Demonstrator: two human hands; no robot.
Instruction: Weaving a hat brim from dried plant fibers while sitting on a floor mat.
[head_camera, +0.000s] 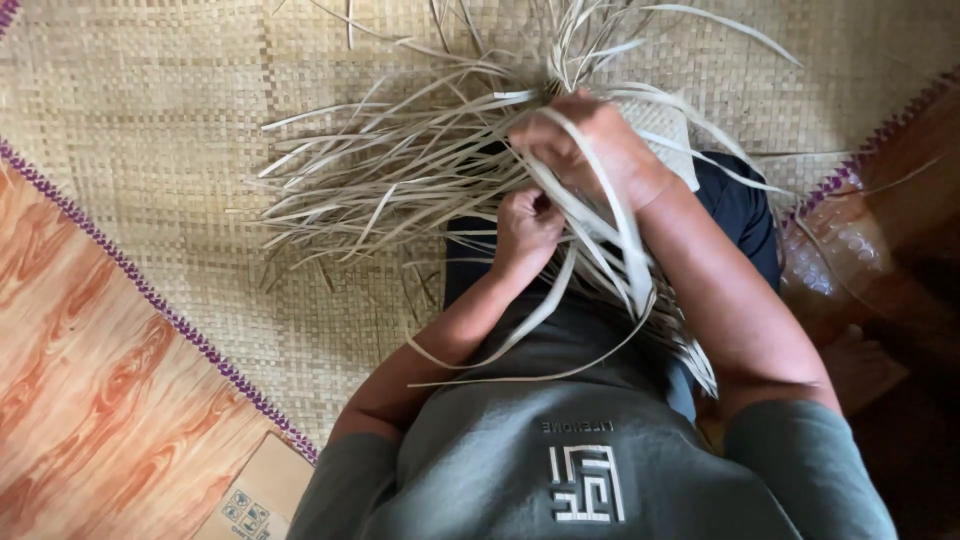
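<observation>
Strips of dried pale leaf (380, 190) fan toward nine o'clock over our woven mat (150, 90). Our left hand (525, 228) pinches several strands shut at centre; our right hand (590, 145), at one o'clock, clamps the bundle, seemingly keeping the weave tight.

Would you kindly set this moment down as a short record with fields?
Setting: woven straw mat with purple edging, on a wood-grain floor
Left hand: closed grip on pale dried leaf strips
Right hand: grip closed over the same strips, just beyond the left hand
Strips: fanned loose across the mat, some trailing over the lap
Partly woven piece: under the right hand
Nearby: cardboard piece at the mat's edge
</observation>
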